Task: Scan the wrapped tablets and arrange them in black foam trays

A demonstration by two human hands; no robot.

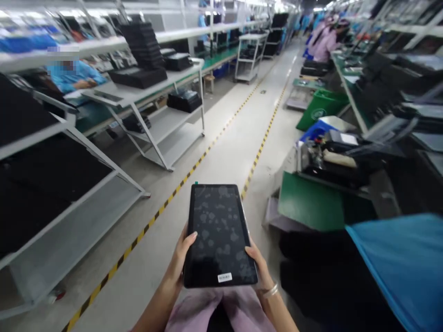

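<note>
A pale floor [235, 143] is marked lengthwise by two lines of yellow-and-black tape [178, 188]. On the left, grey carts [176, 145], near and far, are set along a green-topped bench [221, 60]. On the right, another bench [352, 94] is flanked by a green bin [318, 110]. The far end is lit by bright lamps [317, 9] overhead.

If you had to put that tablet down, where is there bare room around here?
Ahead of the tablet, bare floor lies between the two striped lines. The bottom shelf of the cart bearing a tall black stack also looks free, beneath its part-filled middle shelf. That cart's top and the right-hand bench look crowded.
</note>
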